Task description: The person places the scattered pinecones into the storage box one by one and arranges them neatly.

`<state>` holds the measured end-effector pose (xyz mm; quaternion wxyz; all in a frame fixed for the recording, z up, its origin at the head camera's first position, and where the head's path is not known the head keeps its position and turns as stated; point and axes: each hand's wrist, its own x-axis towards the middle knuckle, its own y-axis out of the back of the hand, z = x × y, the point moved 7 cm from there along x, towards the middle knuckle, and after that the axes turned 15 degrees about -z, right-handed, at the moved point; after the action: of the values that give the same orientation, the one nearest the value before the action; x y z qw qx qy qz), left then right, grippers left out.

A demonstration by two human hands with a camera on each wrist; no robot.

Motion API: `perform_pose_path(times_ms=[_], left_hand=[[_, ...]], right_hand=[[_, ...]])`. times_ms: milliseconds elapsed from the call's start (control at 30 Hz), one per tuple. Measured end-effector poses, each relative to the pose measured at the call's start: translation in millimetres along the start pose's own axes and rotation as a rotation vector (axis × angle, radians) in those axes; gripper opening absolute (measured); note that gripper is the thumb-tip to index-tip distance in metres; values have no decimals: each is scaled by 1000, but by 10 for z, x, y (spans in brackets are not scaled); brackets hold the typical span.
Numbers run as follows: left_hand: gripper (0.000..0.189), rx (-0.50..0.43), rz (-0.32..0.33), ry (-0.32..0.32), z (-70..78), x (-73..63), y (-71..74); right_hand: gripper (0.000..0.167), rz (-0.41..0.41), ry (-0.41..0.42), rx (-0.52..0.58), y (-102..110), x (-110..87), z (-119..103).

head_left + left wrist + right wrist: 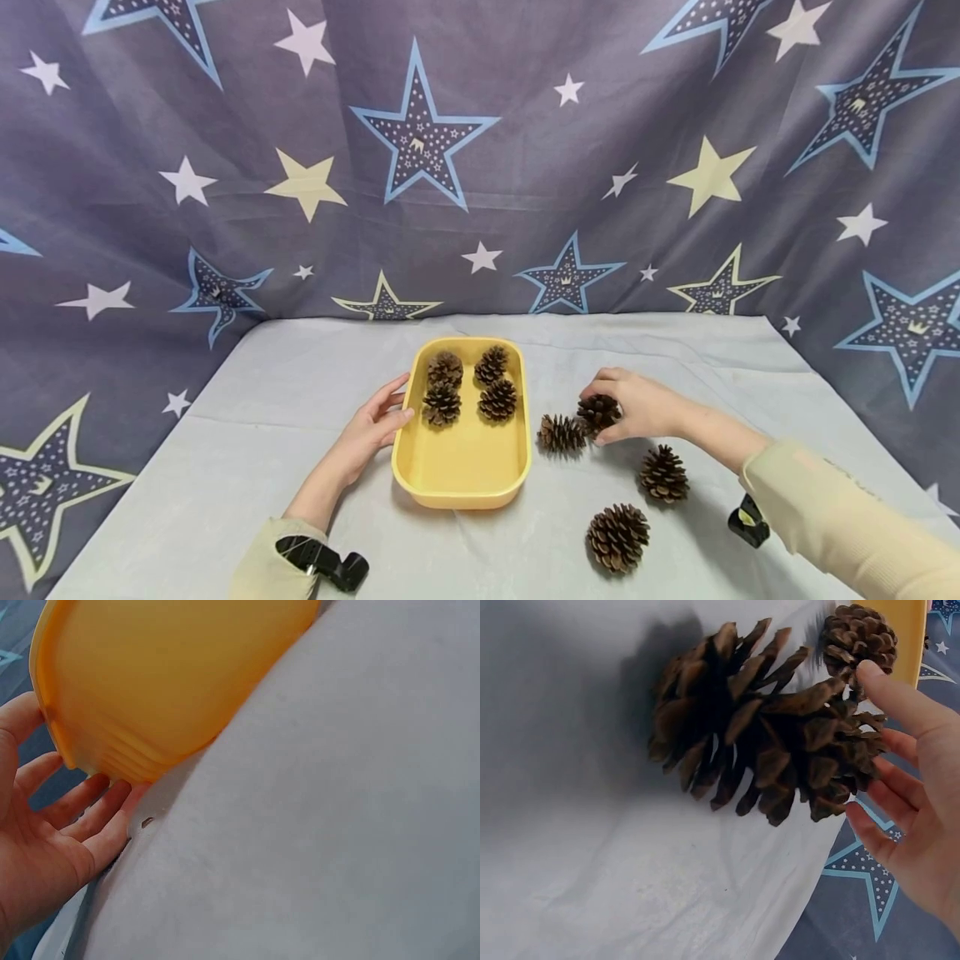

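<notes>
My left hand holds the left side of a yellow plastic tray, its thumb at the rim and its fingers along the outer wall. In the left wrist view the tray's ribbed wall lies against the fingertips. My right hand grips a brown pine cone between thumb and fingers, to the right of the tray. Directly left of that cone lies another pine cone. A large pine cone in the right wrist view partly hides the held one.
Inside the tray's far half sit several pine cones. On the white cloth, one pine cone lies below the right wrist and another pine cone lies nearer the front. A star-patterned curtain hangs behind the table.
</notes>
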<state>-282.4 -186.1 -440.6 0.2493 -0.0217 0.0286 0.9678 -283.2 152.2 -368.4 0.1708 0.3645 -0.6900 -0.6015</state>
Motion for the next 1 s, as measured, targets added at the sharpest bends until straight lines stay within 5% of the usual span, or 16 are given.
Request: perform_pose_path(times_ms=[467, 1000], left_hand=[[60, 6, 5, 16, 4, -1, 5], [61, 2, -1, 19, 4, 5, 4]], right_hand=[[71, 51, -73, -33, -48, 26, 151], [67, 119, -21, -4, 77, 51, 164]])
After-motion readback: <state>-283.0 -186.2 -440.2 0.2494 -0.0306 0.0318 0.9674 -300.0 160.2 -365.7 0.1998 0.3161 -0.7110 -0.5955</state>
